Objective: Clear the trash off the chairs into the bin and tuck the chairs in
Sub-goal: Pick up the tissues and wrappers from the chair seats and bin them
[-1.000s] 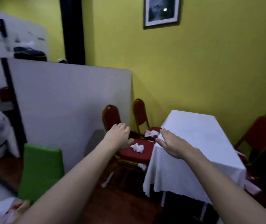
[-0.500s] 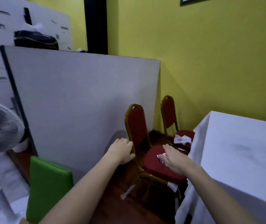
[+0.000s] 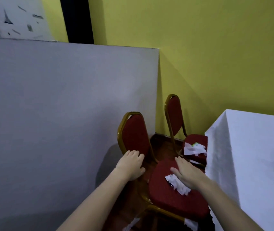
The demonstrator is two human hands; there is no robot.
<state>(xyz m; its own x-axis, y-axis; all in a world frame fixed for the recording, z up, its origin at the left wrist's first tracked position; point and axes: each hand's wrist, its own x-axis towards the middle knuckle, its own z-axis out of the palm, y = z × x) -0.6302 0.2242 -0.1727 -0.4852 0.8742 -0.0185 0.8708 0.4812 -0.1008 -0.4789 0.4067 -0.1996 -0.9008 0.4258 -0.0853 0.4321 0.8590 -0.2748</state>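
Two red chairs with gold frames stand beside a table under a white cloth [image 3: 253,155]. On the seat of the near chair [image 3: 168,197] lies a crumpled white tissue [image 3: 177,184]. My right hand [image 3: 188,175] hovers flat just over that tissue, fingers spread, holding nothing. My left hand [image 3: 132,164] is open by the lower edge of the near chair's backrest. The far chair [image 3: 174,117] carries more white crumpled paper [image 3: 193,149] on its seat. No bin is in view.
A tall grey partition panel [image 3: 66,122] stands close on the left behind the chairs. A yellow wall [image 3: 208,55] closes the corner. White scraps [image 3: 190,224] hang below the near seat's front edge. Dark wooden floor shows between the chairs.
I have moved closer and looked lower; the chairs now fill more of the view. My right hand has settled over the tissue on the near seat, and my left hand has reached the backrest.
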